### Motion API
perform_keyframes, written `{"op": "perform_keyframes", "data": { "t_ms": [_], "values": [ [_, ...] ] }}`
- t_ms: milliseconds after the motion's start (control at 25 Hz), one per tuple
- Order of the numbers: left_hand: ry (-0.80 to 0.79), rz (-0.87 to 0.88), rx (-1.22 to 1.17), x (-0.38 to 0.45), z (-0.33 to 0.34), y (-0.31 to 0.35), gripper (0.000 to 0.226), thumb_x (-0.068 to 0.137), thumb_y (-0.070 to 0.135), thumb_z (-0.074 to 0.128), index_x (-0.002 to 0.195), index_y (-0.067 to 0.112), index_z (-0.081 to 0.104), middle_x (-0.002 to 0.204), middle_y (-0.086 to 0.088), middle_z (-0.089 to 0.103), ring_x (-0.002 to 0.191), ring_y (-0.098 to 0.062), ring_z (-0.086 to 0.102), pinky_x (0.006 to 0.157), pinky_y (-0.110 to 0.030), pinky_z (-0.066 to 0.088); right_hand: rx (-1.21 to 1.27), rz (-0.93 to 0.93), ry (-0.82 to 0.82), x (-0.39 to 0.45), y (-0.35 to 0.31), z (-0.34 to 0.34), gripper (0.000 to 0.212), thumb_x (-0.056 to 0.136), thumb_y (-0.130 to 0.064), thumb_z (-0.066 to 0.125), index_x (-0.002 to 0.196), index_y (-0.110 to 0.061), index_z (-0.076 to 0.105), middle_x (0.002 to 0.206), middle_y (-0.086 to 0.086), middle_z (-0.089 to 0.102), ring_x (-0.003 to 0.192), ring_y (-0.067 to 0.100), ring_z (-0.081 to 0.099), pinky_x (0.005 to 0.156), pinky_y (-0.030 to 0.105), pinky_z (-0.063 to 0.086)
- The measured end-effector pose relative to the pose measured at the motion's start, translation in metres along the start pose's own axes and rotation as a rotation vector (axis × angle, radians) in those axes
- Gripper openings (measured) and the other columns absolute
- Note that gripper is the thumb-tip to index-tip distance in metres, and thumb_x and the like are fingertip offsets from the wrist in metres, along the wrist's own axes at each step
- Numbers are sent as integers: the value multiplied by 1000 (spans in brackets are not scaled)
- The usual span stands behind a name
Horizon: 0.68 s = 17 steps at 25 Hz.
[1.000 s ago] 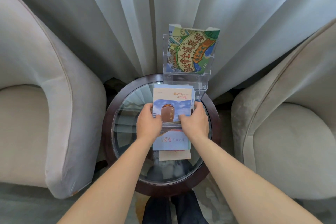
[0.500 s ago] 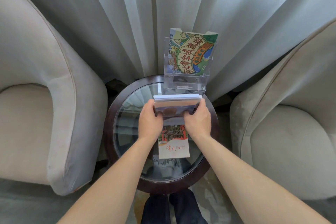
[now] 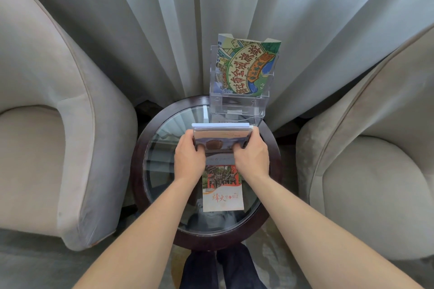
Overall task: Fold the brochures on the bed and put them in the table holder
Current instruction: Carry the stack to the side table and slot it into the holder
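Head view, one entry: your left hand [image 3: 189,159] and right hand [image 3: 252,156] each gripped a side of a stack of folded brochures [image 3: 222,135], fingers curled round its edges, holding it tilted just above the round glass-topped bench [image 3: 141,162]. The stack sat just in front of the clear holder [image 3: 237,108] at the bench's far edge. One green illustrated brochure [image 3: 249,65] stood upright in the holder's rear pocket. A red-and-white brochure [image 3: 223,191] lay flat on the glass between your wrists. Grey armchairs flanked the bench; pale curtains [image 3: 152,18] hung behind.
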<state>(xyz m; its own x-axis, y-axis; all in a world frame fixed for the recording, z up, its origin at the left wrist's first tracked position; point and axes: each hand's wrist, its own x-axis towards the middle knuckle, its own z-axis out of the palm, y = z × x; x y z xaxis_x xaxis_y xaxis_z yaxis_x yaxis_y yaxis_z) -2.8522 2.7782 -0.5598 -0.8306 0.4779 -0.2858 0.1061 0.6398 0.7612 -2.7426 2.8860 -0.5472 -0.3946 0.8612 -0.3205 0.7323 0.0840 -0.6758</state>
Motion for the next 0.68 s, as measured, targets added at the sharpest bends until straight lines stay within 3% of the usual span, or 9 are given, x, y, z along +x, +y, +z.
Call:
{"op": "perform_keyframes", "data": {
  "t_ms": [200, 440, 680],
  "values": [
    [19, 14, -8, 3, 2, -3, 22, 95, 11, 56, 106, 30, 57, 105, 10, 63, 96, -12, 60, 82, -41, 57, -18, -18, 9, 7, 2, 1, 19, 93, -27, 61, 104, -30, 46, 106, -4, 67, 92, 22, 62, 69, 32, 45],
    [66, 28, -43, -2, 7, -3, 23, 95, 10, 56, 106, 30, 57, 106, 10, 63, 97, -10, 61, 76, -26, 53, 11, -49, 22, 6, 6, -1, 19, 92, -29, 63, 104, -33, 49, 106, -8, 67, 93, 17, 62, 71, 34, 52],
    [48, 14, -25, 8, 6, -1, 25, 96, 12, 56, 108, 34, 56, 107, 11, 65, 100, -13, 61, 83, -38, 57, 3, -75, 22, 14, 7, 2, 18, 93, -29, 61, 107, -34, 51, 109, -7, 67, 97, 19, 63, 75, 38, 55]
  ]
}}
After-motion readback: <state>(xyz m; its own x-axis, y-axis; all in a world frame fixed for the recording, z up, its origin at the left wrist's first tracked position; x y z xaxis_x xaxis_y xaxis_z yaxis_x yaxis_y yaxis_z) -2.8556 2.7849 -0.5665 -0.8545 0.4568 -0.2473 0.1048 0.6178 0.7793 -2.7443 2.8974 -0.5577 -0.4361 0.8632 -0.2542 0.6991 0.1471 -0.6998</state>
